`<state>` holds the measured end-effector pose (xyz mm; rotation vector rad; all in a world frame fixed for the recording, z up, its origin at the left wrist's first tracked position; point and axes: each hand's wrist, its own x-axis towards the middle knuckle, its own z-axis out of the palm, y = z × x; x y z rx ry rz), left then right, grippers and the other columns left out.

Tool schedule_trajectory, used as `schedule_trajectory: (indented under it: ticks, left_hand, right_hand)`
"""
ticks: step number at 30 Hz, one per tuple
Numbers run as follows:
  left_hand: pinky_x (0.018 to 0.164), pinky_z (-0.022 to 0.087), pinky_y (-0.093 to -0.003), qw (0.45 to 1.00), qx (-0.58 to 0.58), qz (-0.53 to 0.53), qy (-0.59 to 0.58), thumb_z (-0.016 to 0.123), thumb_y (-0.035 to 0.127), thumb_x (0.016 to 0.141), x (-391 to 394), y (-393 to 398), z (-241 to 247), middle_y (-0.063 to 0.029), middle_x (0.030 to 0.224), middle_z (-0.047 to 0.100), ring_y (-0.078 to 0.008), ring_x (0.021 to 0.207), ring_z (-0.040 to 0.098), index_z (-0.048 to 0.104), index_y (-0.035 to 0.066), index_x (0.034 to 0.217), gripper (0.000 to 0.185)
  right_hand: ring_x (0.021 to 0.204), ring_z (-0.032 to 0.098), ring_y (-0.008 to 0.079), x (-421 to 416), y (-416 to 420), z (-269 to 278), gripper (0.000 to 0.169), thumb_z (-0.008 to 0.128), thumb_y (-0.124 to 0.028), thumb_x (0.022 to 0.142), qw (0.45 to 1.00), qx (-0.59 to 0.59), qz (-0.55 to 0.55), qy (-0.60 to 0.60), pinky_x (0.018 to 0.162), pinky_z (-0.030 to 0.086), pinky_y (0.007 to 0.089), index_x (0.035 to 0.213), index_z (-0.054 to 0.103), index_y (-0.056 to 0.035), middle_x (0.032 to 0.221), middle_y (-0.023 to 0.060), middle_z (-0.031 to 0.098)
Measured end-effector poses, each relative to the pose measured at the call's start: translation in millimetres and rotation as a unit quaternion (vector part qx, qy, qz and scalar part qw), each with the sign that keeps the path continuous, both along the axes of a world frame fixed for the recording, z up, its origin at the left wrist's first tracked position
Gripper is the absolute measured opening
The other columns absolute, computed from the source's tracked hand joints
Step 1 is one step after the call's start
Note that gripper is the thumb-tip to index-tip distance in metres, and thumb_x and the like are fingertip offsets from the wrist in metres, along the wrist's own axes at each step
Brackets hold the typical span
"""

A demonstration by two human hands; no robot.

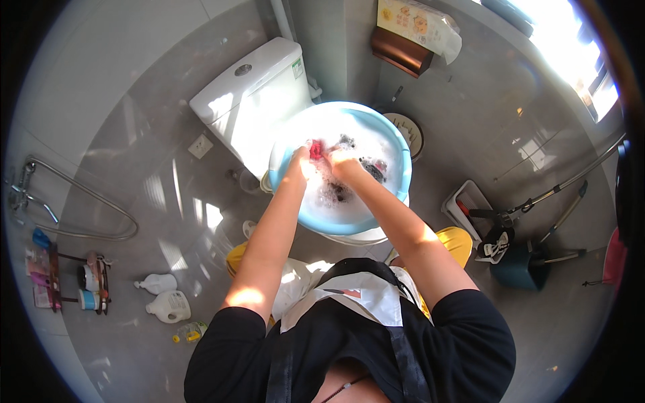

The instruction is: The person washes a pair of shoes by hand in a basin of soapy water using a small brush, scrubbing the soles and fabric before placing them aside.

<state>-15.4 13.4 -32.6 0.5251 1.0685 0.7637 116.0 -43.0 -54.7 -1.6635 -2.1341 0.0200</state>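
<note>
In front of me a light-blue plastic basin is filled with white suds. A wet red cloth shows between my two hands, just above the foam. My left hand grips its left side. Curled at its right side is my right hand, the fingertips partly covered by foam. Dark wet fabric pokes through the suds to the right of my right hand, and another dark piece lies lower in the basin. Foam hides most of what is under the surface.
A white toilet stands behind the basin at left. White bottles are on the floor at lower left, below a shower hose. At right are a white tray with shoes, a teal bin and long-handled tools.
</note>
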Motion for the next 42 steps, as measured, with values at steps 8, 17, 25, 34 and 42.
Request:
schedule_trajectory:
  ticks: [8,17,25,34,42]
  left_hand:
    - [0.066,0.049,-0.0325,0.999,-0.033,0.029,-0.029,0.044,0.029,0.089,20,-24,42,-0.0097,0.088,0.058,-0.0225,0.076,0.057,0.056,0.003,0.093,0.028]
    - [0.066,0.045,-0.0283,0.959,0.273,-0.035,-0.074,0.055,0.035,0.081,15,-7,-2,-0.0082,0.09,0.059,-0.0166,0.078,0.055,0.056,0.006,0.103,0.037]
    - [0.055,0.045,-0.0323,0.95,0.053,0.008,-0.308,0.027,0.046,0.091,29,-12,33,-0.0102,0.07,0.055,-0.0218,0.059,0.052,0.054,0.005,0.088,0.049]
    - [0.082,0.044,-0.0338,0.951,0.114,0.018,-0.286,0.031,0.038,0.094,64,-46,69,-0.0093,0.099,0.059,-0.0205,0.09,0.055,0.052,0.004,0.104,0.041]
    - [0.083,0.044,-0.0348,0.86,-0.114,0.142,-0.478,0.034,0.034,0.094,54,-1,10,-0.0099,0.1,0.054,-0.0219,0.093,0.053,0.049,0.004,0.103,0.035]
  right_hand:
    - [0.095,0.057,0.0292,-17,28,-27,0.029,0.046,-0.019,0.08,0.962,-0.197,-0.175,-0.074,0.083,0.045,0.0374,0.101,0.061,-0.0059,0.102,0.0147,0.059]
    - [0.058,0.055,0.0105,10,-2,191,0.015,0.051,-0.011,0.08,0.873,-0.225,0.068,0.428,0.046,0.046,0.0237,0.088,0.061,-0.0033,0.072,0.0044,0.062]
    - [0.054,0.053,0.0088,5,-31,171,0.017,0.05,-0.016,0.08,0.888,-0.2,-0.012,0.415,0.041,0.042,0.0236,0.086,0.058,-0.0025,0.07,0.0062,0.06]
    - [0.077,0.06,0.0331,-18,-39,122,0.018,0.048,-0.018,0.083,0.921,0.094,-0.218,0.311,0.065,0.046,0.0396,0.09,0.053,-0.003,0.086,0.0189,0.061]
    - [0.076,0.056,0.038,-31,-34,99,0.021,0.053,-0.014,0.08,0.925,0.178,-0.106,0.317,0.066,0.045,0.0407,0.097,0.046,-0.0049,0.08,0.021,0.057]
